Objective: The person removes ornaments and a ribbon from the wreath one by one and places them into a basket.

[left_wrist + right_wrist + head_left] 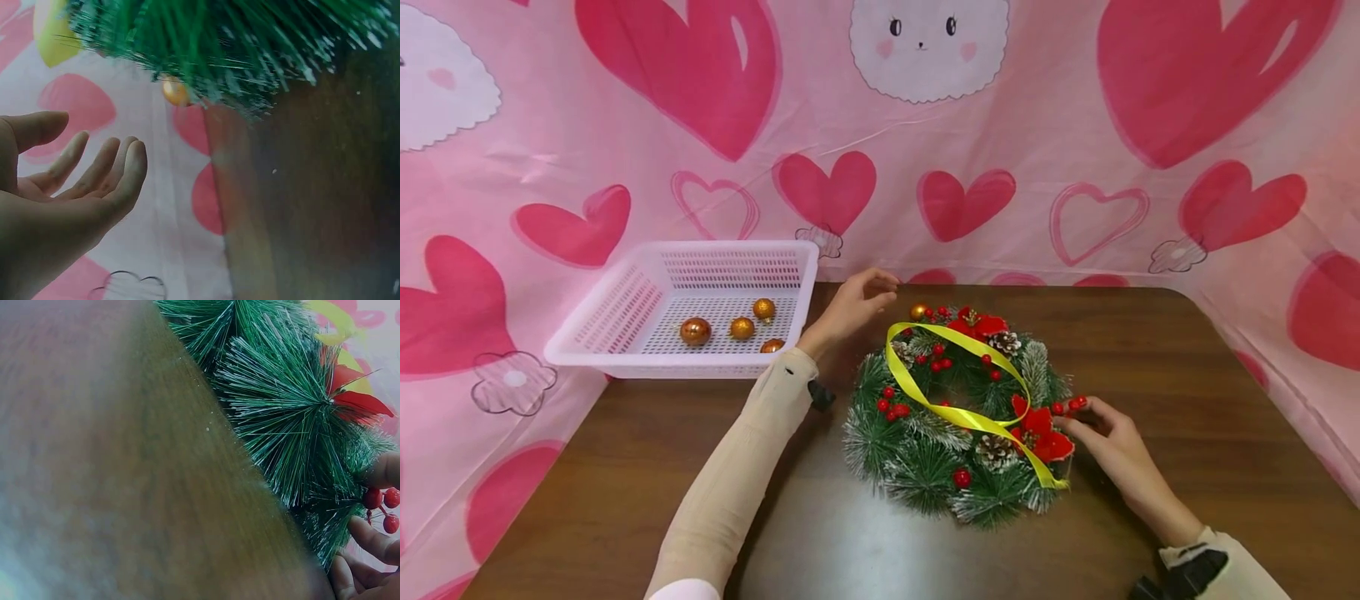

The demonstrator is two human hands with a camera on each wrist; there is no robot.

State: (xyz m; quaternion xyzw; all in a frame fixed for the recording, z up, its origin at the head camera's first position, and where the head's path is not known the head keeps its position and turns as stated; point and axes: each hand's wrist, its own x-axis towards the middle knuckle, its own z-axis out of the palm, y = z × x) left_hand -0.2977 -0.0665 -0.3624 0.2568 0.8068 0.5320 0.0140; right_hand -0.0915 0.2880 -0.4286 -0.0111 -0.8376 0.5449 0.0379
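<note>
at the right edge of the wreath [955,412], the right hand [1112,446] pinches a sprig of red berries [1071,406] between thumb and fingertips, the berries touching the green needles beside a red poinsettia [1041,433]; in the right wrist view the fingers [375,540] curl around the berry cluster [382,506] just against the pine tufts. at the far left of the wreath, the left hand [853,304] hovers with fingers relaxed and slightly spread, holding nothing, near a small gold ball [918,312] seated in the wreath's top edge; the left wrist view shows the open palm [75,181] apart from the needles, with that gold ball [175,92] tucked under the greenery. the wreath lies flat on the dark wooden table [1225,392], with pine cones, red berries and a yellow ribbon [962,383] looped across its middle. to the left, partly over the table's edge, sits a white perforated basket [625,312] holding four gold balls [696,331]. a pink cloth with hearts [700,125] covers the background and sides.
</note>
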